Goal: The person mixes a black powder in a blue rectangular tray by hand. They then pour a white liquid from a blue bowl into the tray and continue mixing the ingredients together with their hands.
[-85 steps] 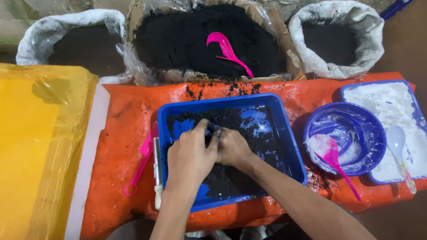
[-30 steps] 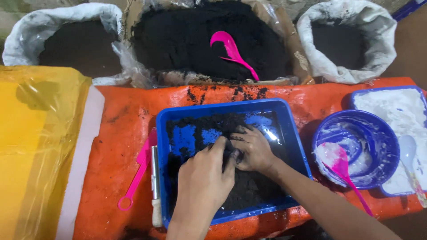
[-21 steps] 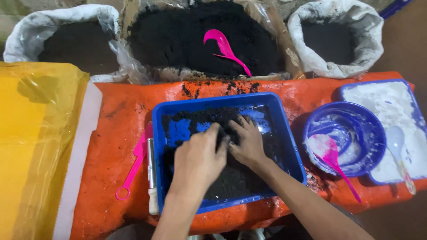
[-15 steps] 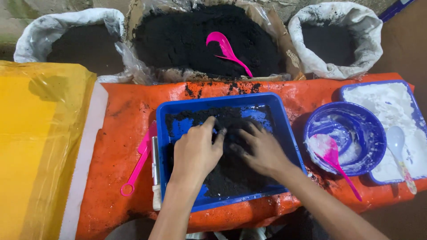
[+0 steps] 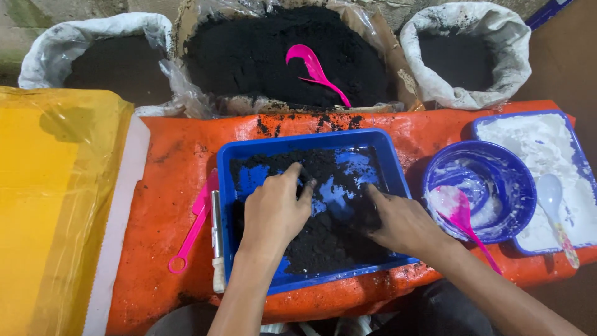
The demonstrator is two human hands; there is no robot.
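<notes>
Both hands in the blue rectangular plastic tray [image 5: 392, 180], set mid-bench on the orange woven sheet [image 5: 174, 205]. Left hand [image 5: 273, 211]: grip loose, fingers spread, tips pressed into the dark soil mix [image 5: 323, 239], nothing clasped. Right hand [image 5: 401, 224]: fingers half curled, raking soil; whether it holds any, cannot tell. Round blue bowl [image 5: 516, 186] with pink spoon [image 5: 463, 218] just right of tray.

Orange tarp [image 5: 174, 186], brown floor [image 5: 559, 56], dim light
</notes>
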